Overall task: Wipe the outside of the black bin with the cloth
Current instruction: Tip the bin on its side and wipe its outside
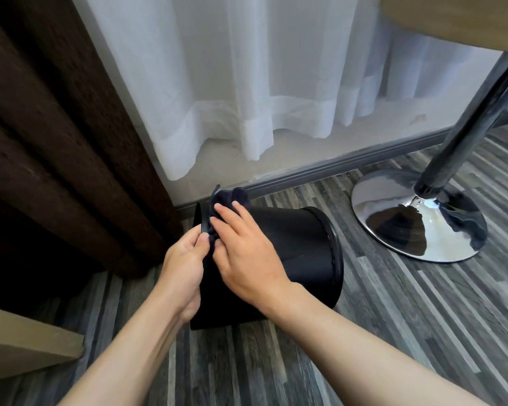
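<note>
Grey striped plank floor underfoot, sheer white curtain and dark brown drape behind, chrome table base off to the right. Lying tipped on its side on the planks between drape and base: black bin, rim to the right, flat bottom to the left. Pressed flat on the upper wall near that bottom edge: right hand, fingers spread over a dark cloth bunched beneath and beyond them. Pinching the bottom edge just beside it: left hand, thumb and fingers closed on the bin, perhaps catching cloth too; hard to tell. Likely risks: rolling away under a hard stroke if the pinch loosens; cloth slipping off the end.
</note>
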